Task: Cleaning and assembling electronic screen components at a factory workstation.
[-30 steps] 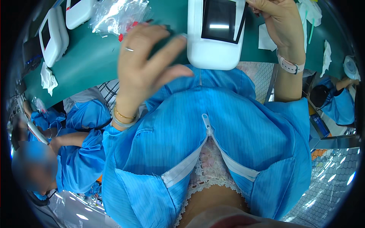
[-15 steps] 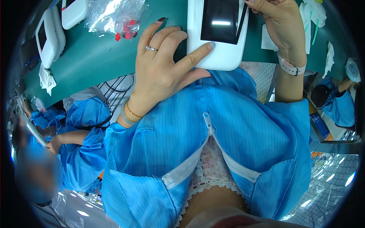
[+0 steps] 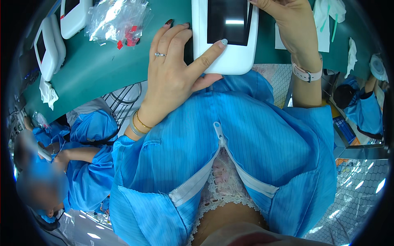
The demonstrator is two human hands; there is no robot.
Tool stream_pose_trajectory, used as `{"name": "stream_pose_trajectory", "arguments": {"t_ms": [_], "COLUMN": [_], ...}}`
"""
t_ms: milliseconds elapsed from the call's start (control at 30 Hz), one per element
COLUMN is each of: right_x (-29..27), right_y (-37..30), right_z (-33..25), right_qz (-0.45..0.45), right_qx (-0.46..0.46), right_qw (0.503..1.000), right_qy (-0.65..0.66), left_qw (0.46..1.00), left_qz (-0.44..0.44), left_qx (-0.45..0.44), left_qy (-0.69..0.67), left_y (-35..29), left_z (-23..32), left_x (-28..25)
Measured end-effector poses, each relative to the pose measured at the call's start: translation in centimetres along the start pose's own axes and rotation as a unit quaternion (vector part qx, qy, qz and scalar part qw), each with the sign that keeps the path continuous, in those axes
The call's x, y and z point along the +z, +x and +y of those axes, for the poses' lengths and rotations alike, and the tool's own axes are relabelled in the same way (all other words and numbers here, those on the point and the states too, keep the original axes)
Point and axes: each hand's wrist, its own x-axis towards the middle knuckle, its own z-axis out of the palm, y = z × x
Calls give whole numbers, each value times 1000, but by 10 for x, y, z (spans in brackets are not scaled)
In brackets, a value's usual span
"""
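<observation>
Left hand (image 3: pixel 172 74) now spread, index finger (image 3: pixel 218 47) on black panel (image 3: pixel 227 30), lower edge; a second ago it's blurred, off the device. Right hand (image 3: pixel 297 30) at panel's upper-right corner, grip cut off, can't tell. Hands apart. White device (image 3: pixel 234 63) at near edge of green table (image 3: pixel 111 67). Panel's right side, slanted earlier, now straighter, seems closer to lined up.

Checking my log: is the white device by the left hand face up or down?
Face up: the white device shows its black screen.
</observation>
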Motion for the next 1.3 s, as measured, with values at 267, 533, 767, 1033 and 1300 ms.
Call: {"name": "stream_pose_trajectory", "arguments": {"t_ms": [267,533,767,1033,1300], "right_x": [5,7,18,25,45], "right_y": [-3,-7,-24,-33,-39], "right_z": [3,-27,-61,-67,-61], "right_qz": [13,3,-22,-27,129], "right_qx": [-11,-93,-125,-132,-425], "right_qw": [998,992,991,990,869], "right_qy": [55,83,44,48,-217], "left_qw": [998,940,726,809,825], "left_qz": [56,38,84,62,89], "left_qx": [4,-75,-115,-107,-81], "left_qy": [-15,-330,-672,-574,-552], "left_y": [-6,12,33,29,30], "left_z": [-1,8,24,23,27], "left_x": [13,-4,-17,-35,-40]}}
